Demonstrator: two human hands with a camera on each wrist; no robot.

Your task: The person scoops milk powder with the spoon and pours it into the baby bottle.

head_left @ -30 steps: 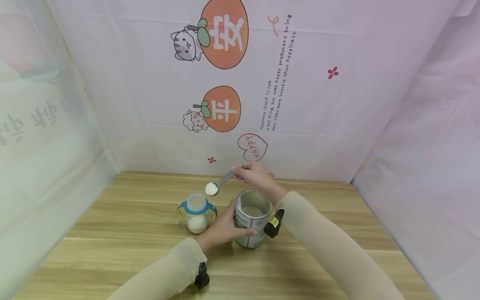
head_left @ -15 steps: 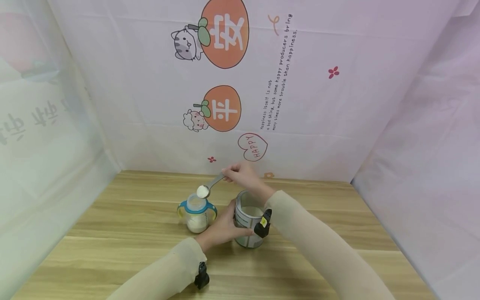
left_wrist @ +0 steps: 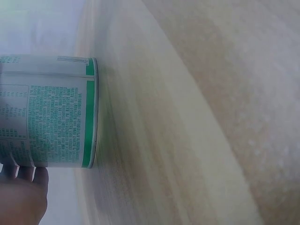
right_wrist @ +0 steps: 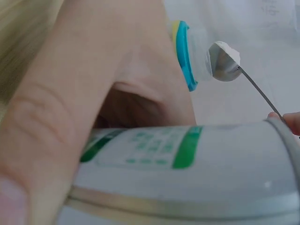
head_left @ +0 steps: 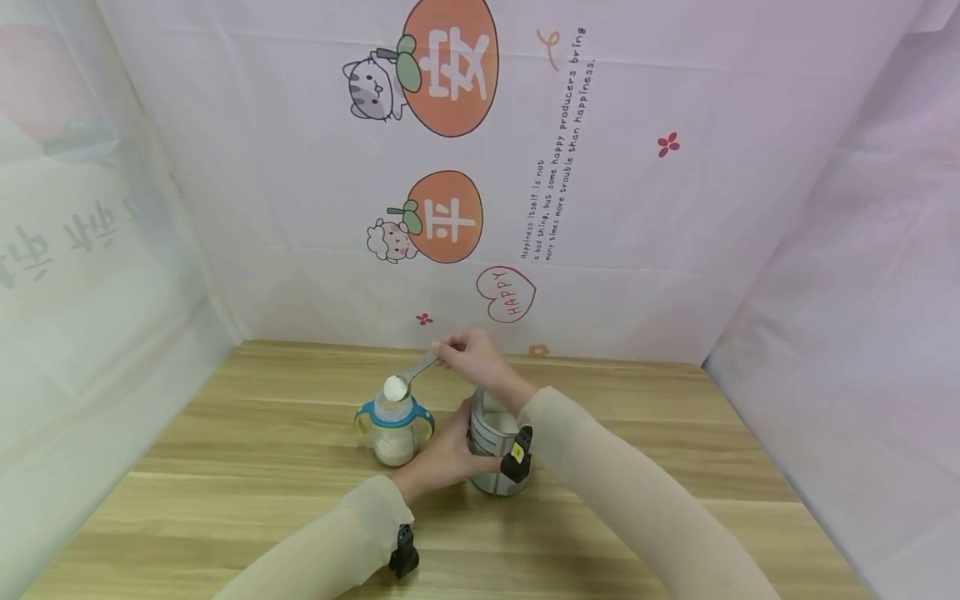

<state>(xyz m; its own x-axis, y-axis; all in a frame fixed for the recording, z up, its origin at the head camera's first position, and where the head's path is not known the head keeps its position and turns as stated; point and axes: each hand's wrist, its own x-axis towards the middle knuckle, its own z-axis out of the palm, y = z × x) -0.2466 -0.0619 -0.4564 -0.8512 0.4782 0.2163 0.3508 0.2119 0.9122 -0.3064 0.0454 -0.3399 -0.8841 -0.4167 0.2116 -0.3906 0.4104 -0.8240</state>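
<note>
My right hand (head_left: 471,357) pinches the handle of a metal measuring spoon (head_left: 420,365), whose bowl is heaped with white powder (head_left: 395,387). The spoon's bowl overlaps the mouth of a baby bottle (head_left: 393,442) in the head view; in the right wrist view the bowl (right_wrist: 225,65) shows right at the bottle's opening. A blue ring with two side handles circles the bottle's neck, and whitish contents show inside. My left hand (head_left: 446,457) grips the side of an open milk powder can (head_left: 498,479), thumb across its front. Green print covers the can (left_wrist: 56,122) in the left wrist view.
The bottle and can stand side by side on a wood-grain table (head_left: 262,500). A white printed cloth (head_left: 637,233) hangs behind, with further cloth sides at left and right. My right forearm (head_left: 607,475) passes over the can's right side.
My right hand has moved left with the loaded spoon, from beside the bottle to its mouth. The left hand and the can have stayed in place.
</note>
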